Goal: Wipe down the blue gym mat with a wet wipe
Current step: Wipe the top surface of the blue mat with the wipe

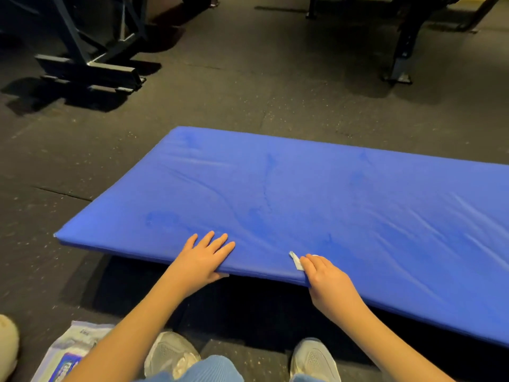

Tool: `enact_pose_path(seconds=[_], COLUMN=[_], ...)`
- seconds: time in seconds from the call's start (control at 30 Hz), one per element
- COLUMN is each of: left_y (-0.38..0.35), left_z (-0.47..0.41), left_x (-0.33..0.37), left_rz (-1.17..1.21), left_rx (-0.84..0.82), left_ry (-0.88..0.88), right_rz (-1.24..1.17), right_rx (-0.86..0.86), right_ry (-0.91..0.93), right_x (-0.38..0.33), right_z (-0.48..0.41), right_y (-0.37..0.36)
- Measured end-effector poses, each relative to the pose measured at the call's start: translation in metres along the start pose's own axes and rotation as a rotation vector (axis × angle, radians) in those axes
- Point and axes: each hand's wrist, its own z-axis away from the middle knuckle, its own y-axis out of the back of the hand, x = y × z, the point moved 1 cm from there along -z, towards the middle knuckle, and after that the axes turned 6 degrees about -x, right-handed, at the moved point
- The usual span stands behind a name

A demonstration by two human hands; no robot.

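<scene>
Head view: left hand (203, 257) pinches mat (330, 194) edge; right hand (325, 277) grips wipe (296, 261) against it.

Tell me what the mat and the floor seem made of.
The blue gym mat: smooth, faintly glossy cover, probably vinyl; soft creases and dents suggest foam inside. The floor: dark, matte, pale-flecked tiles with visible seams, likely rubber.

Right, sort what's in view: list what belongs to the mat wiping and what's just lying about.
In the job: blue gym mat; wet wipe, pinched by the right hand at the mat's near edge; left hand, gripping that edge; white packet on the floor, probably the wipes.
Lying about: dark machine frame, far left; second frame's foot, far right.
</scene>
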Motion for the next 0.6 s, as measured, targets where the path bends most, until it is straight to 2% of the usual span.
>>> enact_pose_path(seconds=[0.2, 0.5, 0.6], left_y=[0.001, -0.007, -0.008], left_z=[0.002, -0.015, -0.018], left_x=[0.044, 0.111, 0.13], left_rz=[0.045, 0.083, 0.108], left_rx=[-0.023, 0.173, 0.187], left_ry=[-0.12, -0.356, -0.411], right_rz=[0.001, -0.017, -0.038], right_rx=[-0.091, -0.122, -0.127], right_ry=[-0.076, -0.215, -0.255], right_x=[0.022, 0.06, 0.067], right_z=[0.042, 0.109, 0.135], right_y=[0.005, 0.011, 0.013])
